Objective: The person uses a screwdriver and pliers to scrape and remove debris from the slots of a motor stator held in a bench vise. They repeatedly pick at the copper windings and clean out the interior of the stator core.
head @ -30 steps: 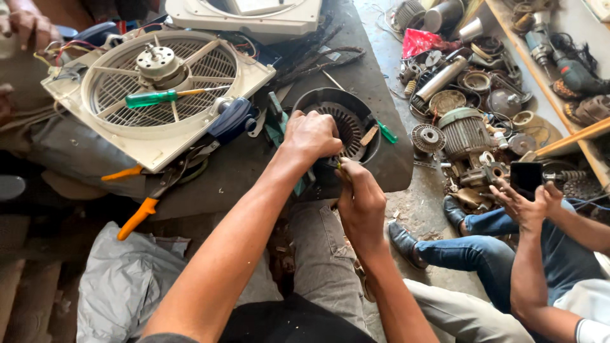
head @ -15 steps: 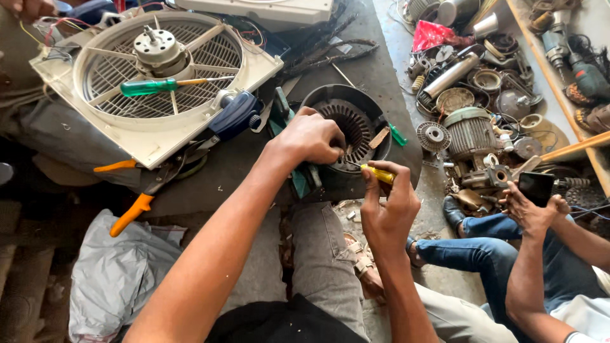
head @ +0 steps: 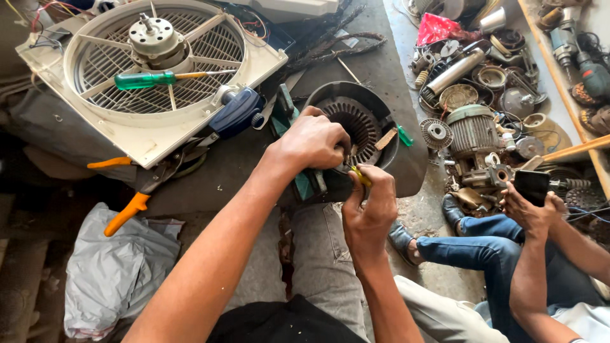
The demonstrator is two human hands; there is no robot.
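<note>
Far left, near edge: crumpled grey plastic bag [head: 117, 267] on the floor, orange-handled pliers [head: 130, 206] just above it hanging off the dark workbench [head: 375, 70]. Further back on the bench sits the white fan housing [head: 152, 82] with its round grille and a small motor [head: 152, 35] at the hub; a green-handled screwdriver [head: 145, 80] lies across the grille, and a blue tool handle [head: 236, 112] rests at the housing's near right corner. Centre: your left hand [head: 311, 143] is clamped over the near rim of the black motor stator [head: 356, 124], fingers curled tight on it; the stator sits at the near right edge of the bench, ribbed core facing up. Just right and nearer, your right hand [head: 368, 206] is closed around a yellow-handled tool [head: 361, 176], tip at the stator's near rim, right under your left hand; can't tell what the tip is. A small green screwdriver [head: 405, 135] lies beside the stator's right side. Right of the bench: floor littered with motor parts, including a finned grey motor body [head: 473, 130] and a red bag [head: 438, 28] at the far end. Far right, near: another person in jeans, hands [head: 534, 206] holding a dark phone [head: 530, 185].
</note>
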